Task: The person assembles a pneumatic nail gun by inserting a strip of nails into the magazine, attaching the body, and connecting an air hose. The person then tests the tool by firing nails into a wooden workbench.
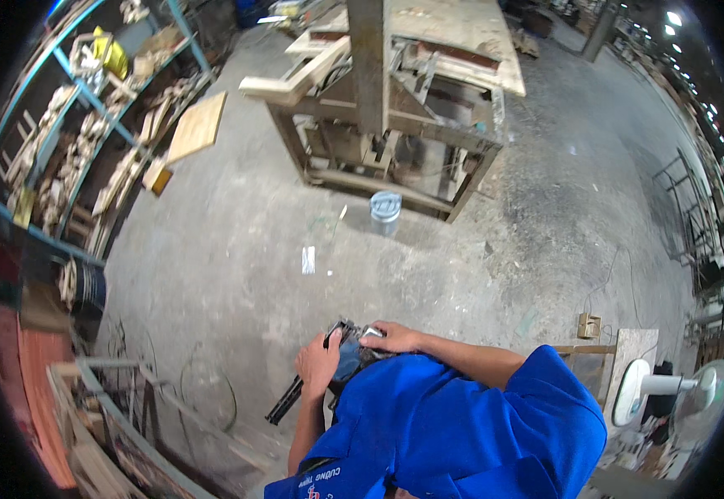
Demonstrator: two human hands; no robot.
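In front of my waist, my left hand (318,366) is closed around a black tool (283,404) that looks like a nail gun. Its long narrow rail sticks out below the hand, and a dark metal end shows above the fingers. Close by, my right hand (391,338) grips a small silver-grey metal piece (372,333). Whether this piece belongs to the black tool is hidden by the fingers. Just under both hands is some bluish-grey cloth (347,359).
Ahead stands a worn work table frame (378,179) with boards on it, and a grey-blue lidded bucket (385,214) at its foot. Blue shelving (87,79) with wood offcuts lines the left. Metal frames (121,391) stand lower left; a white fan (653,385) is at right.
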